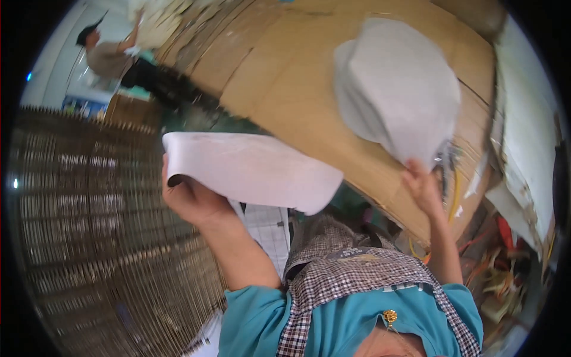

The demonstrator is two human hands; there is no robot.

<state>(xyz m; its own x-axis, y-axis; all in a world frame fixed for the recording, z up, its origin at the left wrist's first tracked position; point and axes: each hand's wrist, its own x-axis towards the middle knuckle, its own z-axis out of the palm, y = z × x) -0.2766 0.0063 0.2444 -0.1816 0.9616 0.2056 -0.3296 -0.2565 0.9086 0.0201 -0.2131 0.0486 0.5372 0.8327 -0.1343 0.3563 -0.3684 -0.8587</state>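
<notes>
A pale, pinkish-white sheet (256, 169), limp like leather, is bent over in my left hand (193, 199). My fingers are wrapped round its curled left end, and its other end reaches out to the right beside the table edge. Farther right, my right hand (423, 189) pinches the near corner of a light grey sheet (404, 80). That sheet is slightly blurred and bulges in folds above the cardboard-covered table (285, 65); what lies beneath it is hidden.
Close on my left stands a tall rack of wire or slat shelves (89, 202). Metal tools (446, 157) lie by my right hand, with scraps (505, 282) beyond the table's right side. Another person (113, 62) stands at the far left, one arm raised to hanging pale sheets.
</notes>
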